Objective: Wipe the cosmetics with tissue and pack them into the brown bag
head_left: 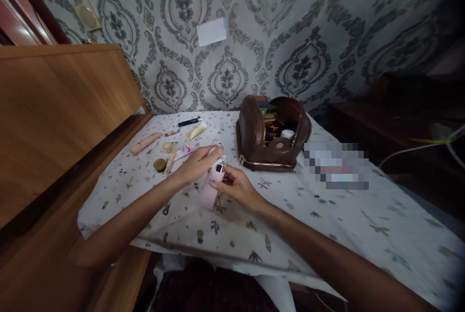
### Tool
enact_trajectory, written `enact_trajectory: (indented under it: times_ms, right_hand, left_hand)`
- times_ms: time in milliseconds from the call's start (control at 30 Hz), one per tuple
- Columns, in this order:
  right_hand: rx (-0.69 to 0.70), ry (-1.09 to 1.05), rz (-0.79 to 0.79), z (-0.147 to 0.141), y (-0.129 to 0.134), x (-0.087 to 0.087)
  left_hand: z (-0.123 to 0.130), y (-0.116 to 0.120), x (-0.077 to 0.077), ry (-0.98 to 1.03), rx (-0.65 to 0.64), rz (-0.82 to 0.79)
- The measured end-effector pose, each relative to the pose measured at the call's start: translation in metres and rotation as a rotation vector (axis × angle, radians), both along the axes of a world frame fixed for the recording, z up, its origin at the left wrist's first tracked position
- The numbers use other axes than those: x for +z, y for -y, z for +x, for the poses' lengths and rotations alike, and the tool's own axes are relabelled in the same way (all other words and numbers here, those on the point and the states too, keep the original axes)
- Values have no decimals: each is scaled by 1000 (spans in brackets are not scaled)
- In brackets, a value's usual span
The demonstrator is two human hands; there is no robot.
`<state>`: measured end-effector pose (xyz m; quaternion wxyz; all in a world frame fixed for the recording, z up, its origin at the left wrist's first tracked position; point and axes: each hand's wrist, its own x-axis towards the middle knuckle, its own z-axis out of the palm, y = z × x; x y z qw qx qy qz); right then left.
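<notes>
My right hand [243, 188] is closed around the upper side of a slim pale pink pouch [209, 195], thumb across its front. A small shiny dark-red item [219, 168] shows at the pouch's mouth; its kind is unclear. From the other side my left hand [199, 162] reaches over the pouch's top, its fingers bent on a crumpled white, tissue-like piece [219, 159]. Just beyond that hand lies a white tube with a purple print [184, 152]. To the right stands an unzipped brown cosmetic bag [250, 132] with jars and boxes inside.
Several cosmetics lie at the left, among them a beige tube [145, 144], a round olive pot [159, 165], a cream tube [195, 131] and a black pen-like stick [189, 121]. A wooden panel [65, 128] borders the patterned cloth [232, 234]. A blurred-out item [336, 166] lies right.
</notes>
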<state>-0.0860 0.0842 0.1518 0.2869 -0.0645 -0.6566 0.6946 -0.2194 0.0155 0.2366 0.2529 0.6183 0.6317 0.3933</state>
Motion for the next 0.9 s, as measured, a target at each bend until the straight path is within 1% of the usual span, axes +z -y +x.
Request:
enact_trajectory:
  times_ms: [100, 133, 200, 267, 333, 433, 533, 600, 767, 833, 900]
  right_hand:
    - [7, 20, -38, -1, -6, -1]
    - [11, 27, -45, -1, -8, -2]
    - [25, 32, -80, 0, -13, -3]
    - [43, 25, -152, 0, -16, -6]
    - [51, 23, -222, -1, -18, -10]
    - [16, 42, -245, -3, -22, -13]
    - [-39, 49, -245, -3, -27, -15]
    - [-59, 43, -256, -3, -29, -15]
    - [-72, 66, -242, -1, -30, -12]
    - [-95, 83, -231, -1, -29, -12]
    - [-132, 91, -225, -2, -29, -11]
  left_hand:
    - [5, 8, -17, -168, 36, 105]
    - [6, 11, -22, -245, 54, 116]
    - [6, 16, -33, -361, 88, 89]
    - [3, 20, -43, -377, 98, 34]
    - [-2, 24, -52, -340, 78, -4]
    - [-10, 32, -62, -349, 48, -87]
    - [-14, 45, -67, -422, 57, -195]
    - [-12, 53, -67, -492, 73, -235]
    - [1, 65, -63, -621, 104, -254]
    - [5, 66, -64, -655, 120, -274]
    - [4, 67, -68, -679, 134, -262]
